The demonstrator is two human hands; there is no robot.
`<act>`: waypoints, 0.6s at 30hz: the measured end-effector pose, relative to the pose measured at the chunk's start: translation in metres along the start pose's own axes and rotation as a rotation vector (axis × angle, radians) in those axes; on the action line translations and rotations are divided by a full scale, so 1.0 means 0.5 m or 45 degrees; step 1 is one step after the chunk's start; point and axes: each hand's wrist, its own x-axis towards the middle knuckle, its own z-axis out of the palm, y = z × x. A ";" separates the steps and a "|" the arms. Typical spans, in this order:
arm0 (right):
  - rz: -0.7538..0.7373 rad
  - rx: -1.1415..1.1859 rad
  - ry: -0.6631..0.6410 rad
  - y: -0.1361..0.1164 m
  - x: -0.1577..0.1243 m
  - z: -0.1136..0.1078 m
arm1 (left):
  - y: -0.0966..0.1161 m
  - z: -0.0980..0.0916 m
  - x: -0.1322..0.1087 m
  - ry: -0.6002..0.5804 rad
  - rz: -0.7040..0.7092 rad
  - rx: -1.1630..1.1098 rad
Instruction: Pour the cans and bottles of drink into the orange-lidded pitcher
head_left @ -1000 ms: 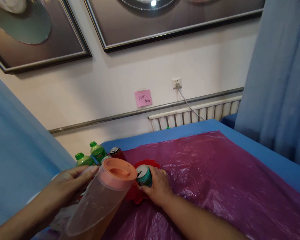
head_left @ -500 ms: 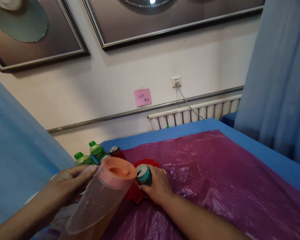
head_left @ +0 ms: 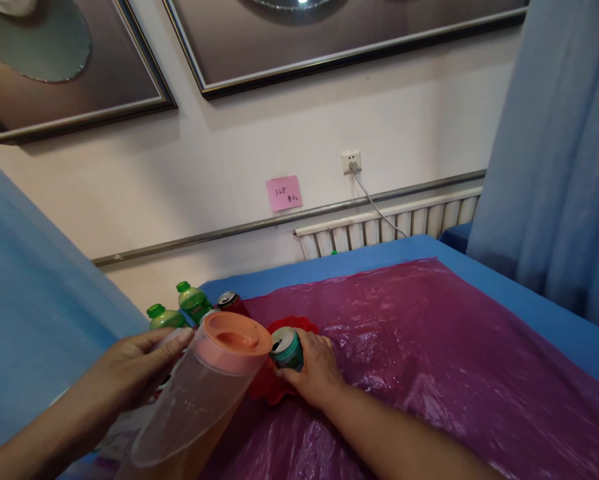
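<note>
My left hand (head_left: 142, 363) is closed on the handle side of a clear pitcher (head_left: 192, 400) with an orange lid (head_left: 236, 333). The pitcher leans with its lid toward the right, and brownish liquid shows low inside it. My right hand (head_left: 316, 367) grips a green can (head_left: 286, 348) with an opened top, tilted slightly left. The can is beside the lid, over a red scalloped dish (head_left: 279, 393) that it partly hides. Whether lid and can touch, I cannot tell.
Two green bottles (head_left: 194, 301) and a dark red can (head_left: 233, 303) stand behind the pitcher. Purple plastic film (head_left: 404, 320) covers much of the blue table (head_left: 539, 313). Blue curtains (head_left: 564, 153) hang at both sides, and a radiator (head_left: 394, 223) lines the wall.
Both hands keep their holds on the pitcher and the green can. The view has shifted very slightly; otherwise almost nothing differs.
</note>
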 end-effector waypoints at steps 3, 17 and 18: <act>0.001 -0.001 -0.002 -0.001 -0.001 -0.001 | 0.003 0.001 0.002 0.014 0.001 -0.006; 0.004 -0.014 -0.005 0.009 0.002 0.007 | 0.004 -0.001 0.006 0.019 -0.008 0.074; 0.001 -0.024 -0.005 0.009 0.002 0.007 | 0.005 -0.002 0.006 0.021 -0.008 0.080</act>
